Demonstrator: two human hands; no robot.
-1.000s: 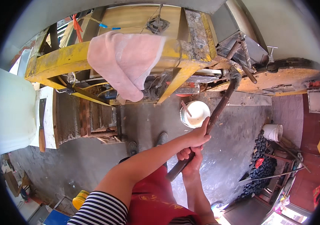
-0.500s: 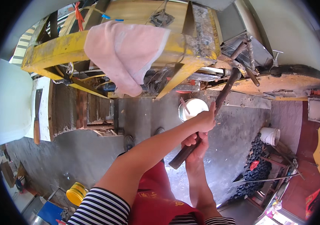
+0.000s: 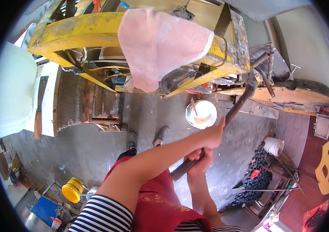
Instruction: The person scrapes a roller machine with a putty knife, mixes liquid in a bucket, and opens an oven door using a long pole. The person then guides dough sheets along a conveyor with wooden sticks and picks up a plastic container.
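Observation:
Both my hands are closed around a thick, dark wooden-looking pole (image 3: 236, 110) that slants from the lower middle up to the right. My left hand (image 3: 213, 136) grips it higher up, its arm stretched across my body. Just below, my right hand (image 3: 200, 159) wraps the pole near its lower end. The pole's far end is broad and greyish and lies by the rusty metal bars (image 3: 264, 63) at the corner of the yellow frame; whether it touches them I cannot tell. Behind my left hand, a white bucket (image 3: 190, 120) with pale contents and a stick in it stands on the floor.
A pink towel (image 3: 145, 46) hangs over the yellow metal frame (image 3: 83, 29). At right lie a heap of black lumps (image 3: 254, 164) and a white pail (image 3: 273, 146). A yellow bucket (image 3: 72, 190) is at lower left. A wooden-edged bench (image 3: 303, 92) runs along the right wall.
My view has shifted, so the frame and towel sit further right and higher. The pole's far end appears slightly lower and to the right. Both hands keep their grip.

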